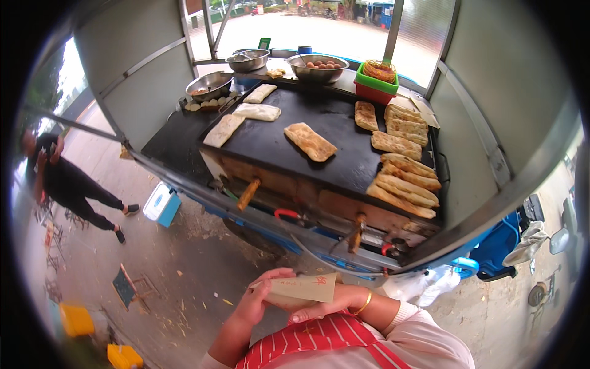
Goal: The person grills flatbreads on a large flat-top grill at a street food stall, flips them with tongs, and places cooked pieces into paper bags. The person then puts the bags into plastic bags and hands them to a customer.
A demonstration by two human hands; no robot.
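Observation:
My left hand (254,300) and my right hand (334,302) hold a printed paper food sleeve (302,288) between them, close to my red striped apron. Whether something is inside the sleeve is hidden. Beyond my hands is a black griddle (272,150). One browned flatbread (311,141) lies alone near its middle. Three pale flatbreads (257,111) are at its left, and several browned flatbreads (397,145) lie at its right, some leaning together in a row (405,191).
Along the back stand steel bowls, one with brown eggs (322,65), and green and red baskets (377,87). Wooden-handled knobs (249,193) jut from the griddle's front. A metal frame (184,173) borders the stall. A person (69,180) stands at the left beyond a cooler box (162,204).

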